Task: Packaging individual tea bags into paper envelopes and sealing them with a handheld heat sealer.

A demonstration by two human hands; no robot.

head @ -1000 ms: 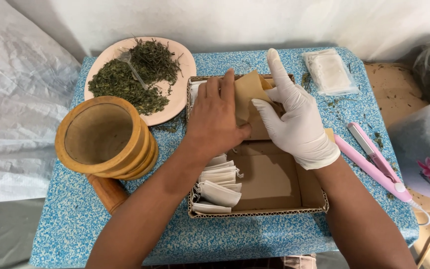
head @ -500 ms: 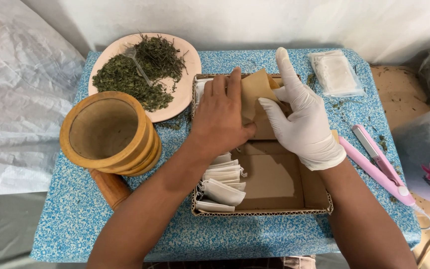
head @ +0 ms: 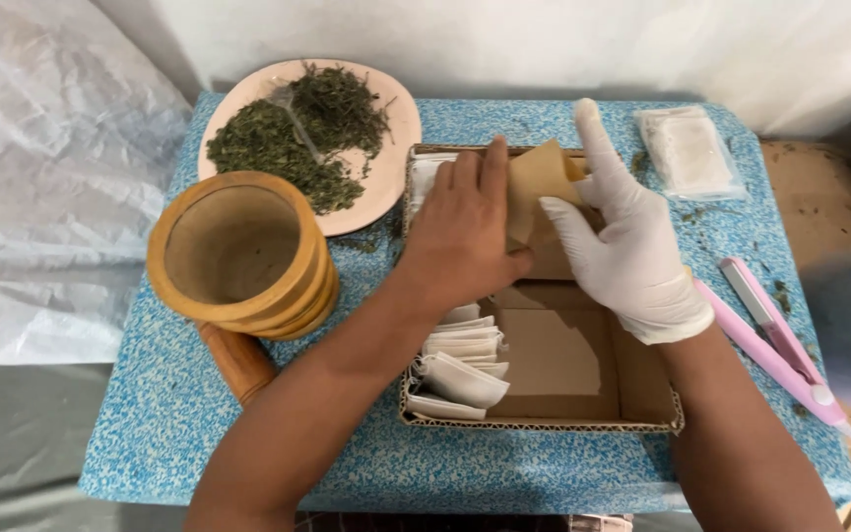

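Both my hands are over the far end of an open cardboard box on a blue speckled table. My bare left hand and my white-gloved right hand hold a brown paper piece upright between them, left fingers on its left side, right fingers behind it. A row of small white filled sachets stands along the box's left wall, more showing behind my left hand.
A wooden mortar with a pestle stands at left. Behind it is a pink plate of dried green herbs. A clear bag of white sachets lies at the back right, a pink sealing tool at right.
Both hands stay on the brown paper at the far end of the box; my left fingers have shifted slightly over it. Nothing else has moved.
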